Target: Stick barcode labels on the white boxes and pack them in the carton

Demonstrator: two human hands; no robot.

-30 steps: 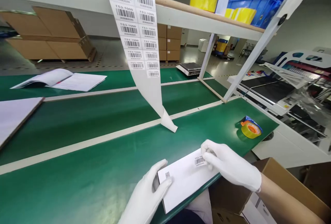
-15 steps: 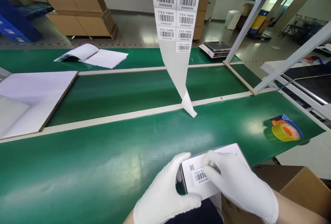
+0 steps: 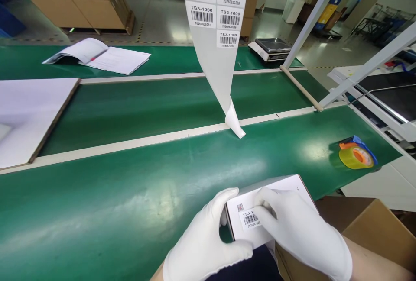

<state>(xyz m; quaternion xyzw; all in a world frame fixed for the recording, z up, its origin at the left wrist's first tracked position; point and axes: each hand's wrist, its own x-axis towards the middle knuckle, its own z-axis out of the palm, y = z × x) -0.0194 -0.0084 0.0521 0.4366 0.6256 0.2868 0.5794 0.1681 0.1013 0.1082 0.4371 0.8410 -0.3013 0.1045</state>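
A white box is tilted at the front edge of the green table, with a small square code printed near its left end. My left hand, in a white glove, grips that end between thumb and fingers. On the box face lies a barcode label reading TS3-1; its right part is covered. My right hand, also gloved, has thumb and index finger pinched together at the label's right edge. Above the table hangs a strip of barcode labels, its lower end bare and curled.
Tape rolls lie on the table at the right. An open cardboard box stands below, at the lower right. Farther back are an open booklet, a scale and, at left, a white board.
The view has dipped slightly and turned, so the hanging strip and background sit higher in the picture. Both hands keep nearly the same hold on the box and label.
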